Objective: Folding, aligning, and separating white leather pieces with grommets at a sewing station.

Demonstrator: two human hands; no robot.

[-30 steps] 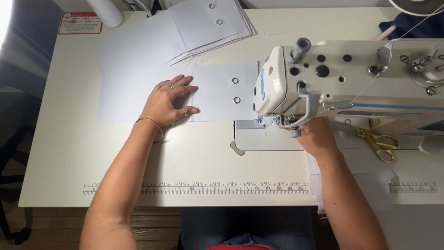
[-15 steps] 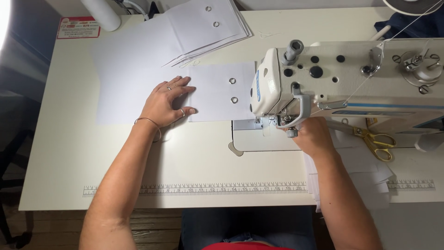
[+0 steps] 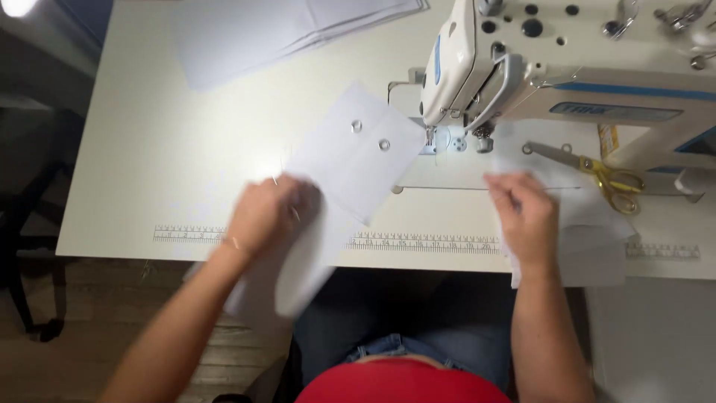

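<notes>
The white fabric piece (image 3: 350,160) with two metal eyelets now lies at an angle, its corner just by the needle of the sewing machine (image 3: 477,67). A second ago it lay flat and square with the left hand spread on it. Now the left hand (image 3: 265,213) is curled shut on its near edge, which hangs off the table (image 3: 134,149). The right hand (image 3: 526,213) has left the machine and pinches another white piece (image 3: 589,239), near the scissors (image 3: 597,168).

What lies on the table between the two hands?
In the head view, between the left hand and right hand lies the white fabric piece with two metal eyelets, then bare table and its printed ruler strip.
</notes>
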